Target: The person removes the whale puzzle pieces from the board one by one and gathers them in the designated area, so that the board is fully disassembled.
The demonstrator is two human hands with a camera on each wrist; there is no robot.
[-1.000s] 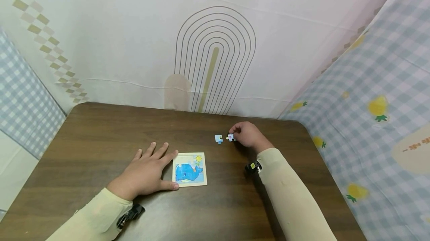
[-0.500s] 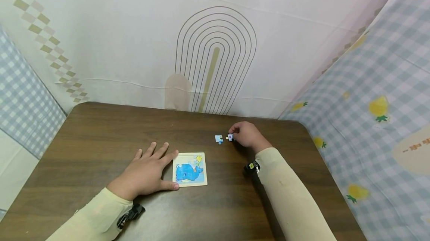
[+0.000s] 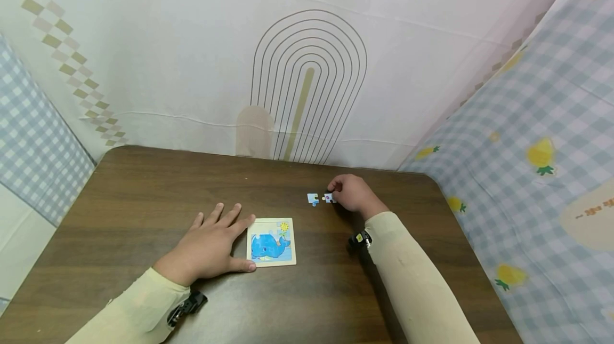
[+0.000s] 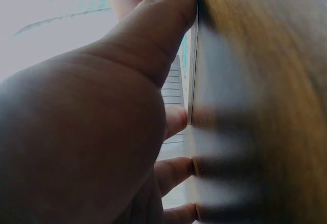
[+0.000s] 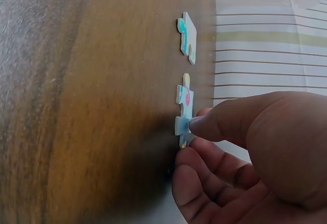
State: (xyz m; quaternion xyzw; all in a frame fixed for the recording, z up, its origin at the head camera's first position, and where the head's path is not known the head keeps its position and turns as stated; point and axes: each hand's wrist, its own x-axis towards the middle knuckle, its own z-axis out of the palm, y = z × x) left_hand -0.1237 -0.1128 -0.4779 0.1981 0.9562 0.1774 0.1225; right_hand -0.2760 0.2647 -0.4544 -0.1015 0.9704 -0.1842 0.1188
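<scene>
A small whale jigsaw puzzle in a pale wooden frame (image 3: 293, 242) lies flat near the middle of the table. My left hand (image 3: 211, 245) is spread beside it, its thumb and index fingertips touching the frame's left edge. Farther back, my right hand (image 3: 352, 193) pinches a loose puzzle piece (image 5: 185, 97) with the thumb on its face and curled fingers at its edge. That piece stays at table level and is partly covered. A second loose puzzle piece (image 3: 313, 198) lies just left of it, apart from it and untouched.
The brown wooden table (image 3: 312, 306) ends at the back against a pale patterned cloth (image 3: 192, 66). Checked cloth (image 3: 542, 226) hangs along the right side, with more at the left. A black wrist device (image 3: 187, 308) sits on each sleeve.
My right hand and the piece under its fingers have shifted very slightly; the piece has turned a little. The left hand, the framed puzzle and the other piece look unmoved.
</scene>
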